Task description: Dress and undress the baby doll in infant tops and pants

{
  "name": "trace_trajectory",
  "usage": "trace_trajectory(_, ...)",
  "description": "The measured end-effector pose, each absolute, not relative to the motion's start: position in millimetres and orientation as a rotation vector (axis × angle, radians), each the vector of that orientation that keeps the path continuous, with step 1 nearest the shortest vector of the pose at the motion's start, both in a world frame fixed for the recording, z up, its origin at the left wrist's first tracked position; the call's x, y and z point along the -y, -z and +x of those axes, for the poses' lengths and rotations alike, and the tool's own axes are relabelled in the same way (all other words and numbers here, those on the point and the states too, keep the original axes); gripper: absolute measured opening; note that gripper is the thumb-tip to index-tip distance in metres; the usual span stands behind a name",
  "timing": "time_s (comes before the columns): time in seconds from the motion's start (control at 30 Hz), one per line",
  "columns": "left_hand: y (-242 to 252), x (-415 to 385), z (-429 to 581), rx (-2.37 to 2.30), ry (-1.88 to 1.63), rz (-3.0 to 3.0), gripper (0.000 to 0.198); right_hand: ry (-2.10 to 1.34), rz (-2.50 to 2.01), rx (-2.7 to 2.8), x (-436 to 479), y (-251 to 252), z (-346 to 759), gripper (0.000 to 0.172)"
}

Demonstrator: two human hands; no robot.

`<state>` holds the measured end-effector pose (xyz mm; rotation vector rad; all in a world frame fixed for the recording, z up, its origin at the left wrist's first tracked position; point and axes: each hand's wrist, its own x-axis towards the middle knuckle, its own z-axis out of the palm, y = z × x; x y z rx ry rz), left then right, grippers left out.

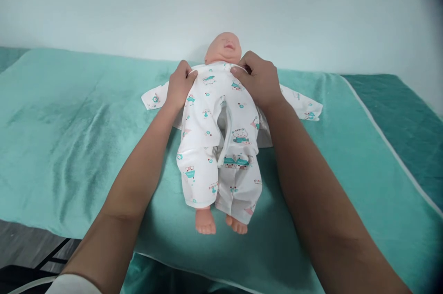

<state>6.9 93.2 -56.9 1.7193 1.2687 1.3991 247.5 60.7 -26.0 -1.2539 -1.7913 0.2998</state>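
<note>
A baby doll (223, 49) lies on its back, head toward the wall and bare feet toward me. White printed baby pants (207, 123) cover its legs and reach up over its chest, with an open slit at the crotch. Beneath them is a matching long-sleeved top (301, 101), its sleeves spread to both sides. My left hand (182, 82) pinches the pants' waistband at the left. At the right end of the waistband, close under the doll's chin, my right hand (261, 79) is closed on the same edge.
A turquoise cloth (86, 123) with some wrinkles covers the table. Darker green cloth (411, 123) shows at the right, past a pale edge strip. A plain light wall (138, 8) stands behind. Grey floor and a black frame (51, 255) appear at the lower left.
</note>
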Motion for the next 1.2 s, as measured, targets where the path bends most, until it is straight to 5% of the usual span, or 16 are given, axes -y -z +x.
trace_trajectory(0.23, 75.2, -110.6, 8.8, -1.341, -1.465, 1.806, 0.025, -0.291, -1.25, 1.657, -81.0, 40.8, 245.7, 0.032)
trace_trajectory(0.4, 67.9, -99.4, 15.8, -1.355, -1.434, 1.956, 0.001, -0.393, -1.197, 1.579, -77.5, 49.4, 247.3, 0.014)
trace_trajectory(0.83, 54.4, -47.7, 6.1, -1.29, -1.316, 2.006, 0.02, -0.341, -1.24, 1.38, -41.3, 60.9, 247.5, 0.006)
trace_trajectory(1.03, 55.8, -19.4, -4.8, -1.415, -1.169, 1.79, 0.007, -0.477, -1.569, 1.237, 1.6, 63.4, 248.9, 0.028)
trace_trajectory(1.2, 51.3, 1.7, -8.2, -1.251, -1.067, 1.621, 0.026, -0.821, -1.496, 1.219, 29.2, 65.3, 253.6, 0.038)
